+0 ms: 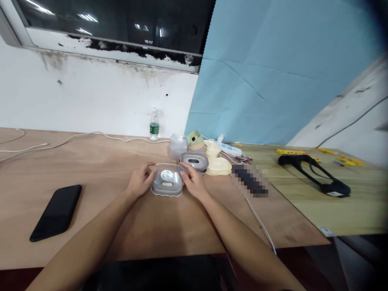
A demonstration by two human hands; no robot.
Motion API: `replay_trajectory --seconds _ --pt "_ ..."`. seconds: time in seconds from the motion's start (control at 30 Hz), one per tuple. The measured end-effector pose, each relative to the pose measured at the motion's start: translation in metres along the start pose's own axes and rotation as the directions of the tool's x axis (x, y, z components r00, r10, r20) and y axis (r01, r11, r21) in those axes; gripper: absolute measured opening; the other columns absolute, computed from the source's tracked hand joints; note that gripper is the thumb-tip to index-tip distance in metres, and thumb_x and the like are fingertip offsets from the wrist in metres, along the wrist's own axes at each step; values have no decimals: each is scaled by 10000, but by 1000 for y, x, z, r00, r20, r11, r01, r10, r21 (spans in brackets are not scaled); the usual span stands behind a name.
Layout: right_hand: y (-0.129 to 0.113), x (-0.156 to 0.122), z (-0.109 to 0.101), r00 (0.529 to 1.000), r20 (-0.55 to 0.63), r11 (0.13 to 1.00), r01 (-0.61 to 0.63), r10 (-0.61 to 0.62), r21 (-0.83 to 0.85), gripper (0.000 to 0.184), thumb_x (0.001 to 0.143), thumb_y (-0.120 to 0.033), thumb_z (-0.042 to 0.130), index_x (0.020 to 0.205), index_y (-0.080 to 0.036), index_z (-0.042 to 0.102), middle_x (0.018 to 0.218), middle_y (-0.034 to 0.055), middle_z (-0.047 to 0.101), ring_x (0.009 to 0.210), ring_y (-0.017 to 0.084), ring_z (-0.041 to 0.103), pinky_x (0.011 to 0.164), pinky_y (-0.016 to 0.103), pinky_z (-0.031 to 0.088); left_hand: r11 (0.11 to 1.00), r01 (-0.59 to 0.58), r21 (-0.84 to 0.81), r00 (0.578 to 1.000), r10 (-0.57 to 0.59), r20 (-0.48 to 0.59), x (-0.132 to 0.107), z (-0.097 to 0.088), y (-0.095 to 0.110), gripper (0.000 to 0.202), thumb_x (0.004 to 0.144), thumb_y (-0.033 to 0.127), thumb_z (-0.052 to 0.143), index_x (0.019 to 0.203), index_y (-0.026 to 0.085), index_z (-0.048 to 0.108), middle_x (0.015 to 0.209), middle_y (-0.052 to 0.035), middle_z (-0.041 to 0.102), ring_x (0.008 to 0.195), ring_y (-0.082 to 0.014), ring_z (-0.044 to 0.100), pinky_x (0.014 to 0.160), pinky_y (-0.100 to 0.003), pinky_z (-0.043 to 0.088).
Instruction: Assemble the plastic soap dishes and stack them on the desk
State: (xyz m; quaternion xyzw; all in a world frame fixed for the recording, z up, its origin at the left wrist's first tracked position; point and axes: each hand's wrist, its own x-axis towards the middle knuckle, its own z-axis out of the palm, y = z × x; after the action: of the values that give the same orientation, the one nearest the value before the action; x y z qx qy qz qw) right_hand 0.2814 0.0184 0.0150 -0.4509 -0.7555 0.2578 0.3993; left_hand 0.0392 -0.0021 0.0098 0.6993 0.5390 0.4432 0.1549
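Note:
A small rounded plastic box (167, 189) with a grey lower part and a clear cover lies on the wooden table in front of me. A round white sticker (166, 175) shows on its top. My left hand (141, 178) grips the box's left side, thumb and fingers at the edge. On the opposite side my right hand (193, 182) holds it, index finger stretched along the far corner. Just behind my right hand are grey plastic trays (202, 162) with a slot, and cream plastic pieces (218, 166) sit beside them.
Clear covers (178, 145) and a green box-like piece (195, 138) stand farther back, near a water bottle (154, 125). A black phone (56, 212) lies at left. On the right are a power strip (230, 149), a blurred dark object (250, 180) and a black strap-like frame (315, 178).

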Motion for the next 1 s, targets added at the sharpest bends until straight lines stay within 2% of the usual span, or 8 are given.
replay_trajectory --seconds 0.13,0.27,0.53,0.7,0.83,1.0 --pt "2 2 1 999 39 997 -8 11 -76 389 921 -426 437 1228 -234 577 594 -11 599 557 165 570 580 281 440 998 6 56 996 -11 93 1 0 -3 359 912 413 422 1126 178 589 618 24 587 595 -146 570 587 -250 403" --pt "5 3 2 997 72 994 -8 16 -108 398 925 -434 431 1226 -224 583 611 -1 619 580 171 585 589 280 440 995 21 97 988 -35 147 3 0 -6 349 911 397 407 1123 189 591 659 9 629 623 -156 591 596 -253 410" --pt "12 6 3 985 174 972 57 -17 -228 344 922 -386 454 1175 -217 612 815 37 698 694 171 621 661 280 449 990 34 134 977 -62 204 5 2 -8 367 897 438 407 1073 196 620 841 -46 704 774 -200 646 694 -285 461" --pt "14 6 3 978 207 970 55 -4 -238 353 936 -403 428 1172 -215 611 889 48 704 762 176 632 726 296 460 990 34 138 969 -66 237 5 4 -10 350 903 413 403 1072 200 624 923 -58 714 858 -213 654 760 -303 471" --pt "13 6 2 977 214 969 47 6 -241 359 939 -409 423 1181 -218 608 893 50 705 789 182 636 744 303 460 989 42 143 967 -76 243 5 5 -11 342 904 403 407 1081 205 622 946 -60 716 886 -218 657 788 -312 473" --pt "13 7 2 976 215 972 34 18 -232 345 932 -403 443 1163 -218 620 820 34 697 703 165 627 664 272 451 980 69 186 969 -110 221 6 6 -11 375 913 447 394 1078 207 630 951 -64 715 894 -225 659 768 -308 473"
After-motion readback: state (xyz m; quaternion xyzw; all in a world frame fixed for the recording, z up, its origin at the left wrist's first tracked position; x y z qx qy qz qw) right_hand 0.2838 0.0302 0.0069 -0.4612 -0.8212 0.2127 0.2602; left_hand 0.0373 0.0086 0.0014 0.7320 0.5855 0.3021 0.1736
